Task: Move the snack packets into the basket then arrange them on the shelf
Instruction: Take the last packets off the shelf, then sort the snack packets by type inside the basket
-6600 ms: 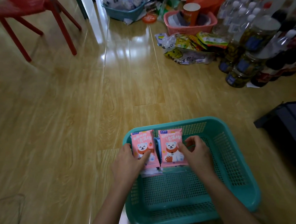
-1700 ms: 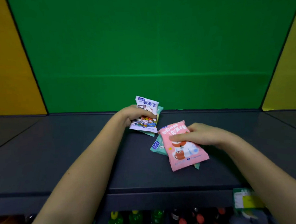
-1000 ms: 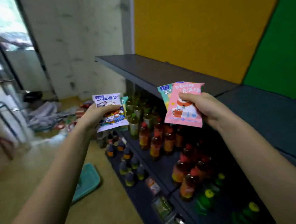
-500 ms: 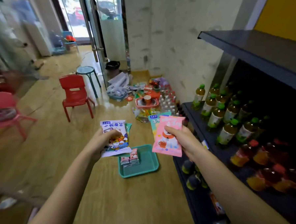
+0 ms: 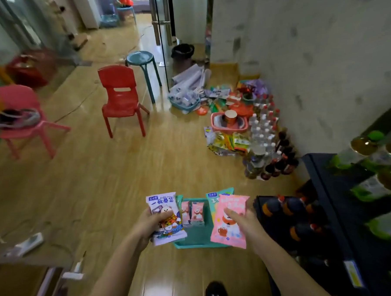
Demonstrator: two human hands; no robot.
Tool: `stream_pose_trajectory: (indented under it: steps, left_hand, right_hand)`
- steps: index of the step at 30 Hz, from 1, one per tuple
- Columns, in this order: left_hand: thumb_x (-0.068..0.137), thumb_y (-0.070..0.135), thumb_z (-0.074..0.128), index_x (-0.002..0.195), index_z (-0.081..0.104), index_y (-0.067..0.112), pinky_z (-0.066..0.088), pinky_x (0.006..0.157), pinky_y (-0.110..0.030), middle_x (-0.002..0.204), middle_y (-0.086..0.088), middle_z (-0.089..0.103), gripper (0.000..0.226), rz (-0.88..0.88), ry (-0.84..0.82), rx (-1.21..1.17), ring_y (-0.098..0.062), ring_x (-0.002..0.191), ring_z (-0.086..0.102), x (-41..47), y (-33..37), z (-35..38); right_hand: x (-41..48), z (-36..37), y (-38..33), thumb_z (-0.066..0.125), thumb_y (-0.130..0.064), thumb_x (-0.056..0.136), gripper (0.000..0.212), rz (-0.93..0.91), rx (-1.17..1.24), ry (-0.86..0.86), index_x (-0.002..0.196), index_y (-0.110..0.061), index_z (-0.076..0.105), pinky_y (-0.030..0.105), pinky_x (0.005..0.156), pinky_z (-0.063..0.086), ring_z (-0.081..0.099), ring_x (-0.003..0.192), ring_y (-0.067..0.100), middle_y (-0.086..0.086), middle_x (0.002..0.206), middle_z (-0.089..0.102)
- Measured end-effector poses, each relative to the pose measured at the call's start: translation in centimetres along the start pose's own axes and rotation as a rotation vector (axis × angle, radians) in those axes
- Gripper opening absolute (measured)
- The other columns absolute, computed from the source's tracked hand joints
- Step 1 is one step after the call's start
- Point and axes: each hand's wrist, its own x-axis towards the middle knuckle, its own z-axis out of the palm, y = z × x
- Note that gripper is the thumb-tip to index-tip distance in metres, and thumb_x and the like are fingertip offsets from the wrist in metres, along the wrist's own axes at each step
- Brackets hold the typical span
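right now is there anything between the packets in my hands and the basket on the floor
Nothing visible blocks the way. The left hand holds a white packet and the right hand a pink packet, both above the teal basket, where two small pink packets already lie.

Head view, looking down, near floor (image 5: 101,175)

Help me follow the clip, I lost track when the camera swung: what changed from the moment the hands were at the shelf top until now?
The person turned away from the shelf and lifted the packets off it. The left hand holds the white packet, the right hand the pink packet, both above the teal basket on the floor. Unchanged: each hand keeps its own packets, and two pink packets remain in the basket.
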Motion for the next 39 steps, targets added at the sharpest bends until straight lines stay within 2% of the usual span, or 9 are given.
stream_pose_trajectory:
  steps: [3,9,16,19,26,30,33,35,39]
  left_hand:
    - [0.084,-0.006,0.058,0.093,0.059,0.001,0.058,0.056,-0.027,0.069,-0.007,0.073,0.012,-0.022,0.011,-0.013,-0.017,0.057,0.07,5.4,-1.2,-0.8]
    - [0.083,-0.006,0.059,0.098,0.06,0.0,0.059,0.06,-0.031,0.077,-0.011,0.074,0.016,-0.086,-0.024,-0.007,-0.02,0.062,0.07,19.2,-8.4,-2.4]
    - [0.078,0.004,0.07,0.111,0.055,-0.002,0.058,0.071,-0.038,0.094,-0.018,0.072,0.037,-0.049,0.026,0.144,-0.026,0.074,0.07,36.3,-21.2,-4.0]
    - [0.079,0.003,0.07,0.108,0.053,0.002,0.058,0.06,-0.027,0.088,-0.01,0.071,0.034,0.015,0.036,0.22,-0.013,0.064,0.07,42.7,-26.5,-4.1]
    - [0.078,0.014,0.074,0.097,0.054,0.015,0.055,0.081,-0.048,0.093,-0.012,0.07,0.028,0.202,0.128,0.366,-0.027,0.082,0.069,54.4,-35.3,-4.7]
    - [0.078,0.033,0.072,0.096,0.052,0.014,0.054,0.078,-0.053,0.092,-0.011,0.069,0.033,0.234,0.178,0.456,-0.031,0.08,0.067,57.2,-38.1,-4.5]
    - [0.07,0.062,0.058,0.09,0.055,0.011,0.052,0.076,-0.05,0.086,-0.009,0.066,0.055,0.269,0.263,0.636,-0.031,0.081,0.063,57.9,-38.9,-4.2]
    - [0.075,0.058,0.058,0.091,0.056,0.007,0.046,0.083,-0.045,0.094,-0.012,0.06,0.053,0.303,0.359,0.764,-0.029,0.094,0.056,58.1,-39.0,-3.7]
    - [0.074,0.054,0.065,0.09,0.051,0.018,0.05,0.077,-0.041,0.092,-0.002,0.063,0.042,0.287,0.385,0.712,-0.022,0.086,0.062,58.0,-38.8,-3.6]
  right_hand:
    - [5.1,1.4,1.0,0.059,-0.01,0.089,0.026,0.076,-0.05,-0.036,0.113,-0.001,0.056,0.026,0.053,0.057,0.069,0.071,0.02,0.019,0.104,0.068]
    - [18.4,3.1,7.9,0.06,-0.011,0.088,0.027,0.147,-0.081,-0.015,0.113,0.0,0.057,0.024,0.052,0.056,0.07,0.062,0.013,0.016,0.097,0.069]
    - [34.9,3.9,21.1,0.063,-0.017,0.087,0.028,0.074,-0.115,0.044,0.112,-0.013,0.052,0.036,0.081,0.054,0.065,0.092,0.023,0.006,0.103,0.066]
    - [41.8,3.8,27.3,0.062,-0.019,0.088,0.023,0.051,-0.114,0.058,0.109,-0.015,0.052,0.042,0.089,0.051,0.064,0.099,0.026,0.009,0.109,0.065]
    - [54.2,4.8,36.8,0.064,-0.023,0.086,0.032,-0.104,-0.19,0.084,0.112,-0.01,0.052,0.038,0.088,0.05,0.063,0.101,0.024,0.007,0.108,0.065]
    - [56.4,5.6,38.7,0.065,-0.026,0.085,0.036,-0.194,-0.317,0.177,0.107,-0.016,0.04,0.045,0.09,0.05,0.062,0.099,0.026,0.007,0.109,0.06]
    - [56.4,5.7,38.7,0.061,-0.025,0.088,0.031,-0.216,-0.372,0.21,0.106,-0.014,0.038,0.032,0.076,0.049,0.061,0.088,0.019,-0.001,0.094,0.058]
    - [56.8,5.8,38.7,0.059,-0.028,0.089,0.031,-0.241,-0.449,0.225,0.107,-0.012,0.039,0.026,0.068,0.045,0.056,0.078,0.011,-0.008,0.085,0.052]
    - [58.0,5.5,39.4,0.064,-0.038,0.083,0.044,-0.307,-0.585,0.364,0.109,-0.005,0.051,0.034,0.084,0.045,0.051,0.096,0.022,0.002,0.1,0.046]
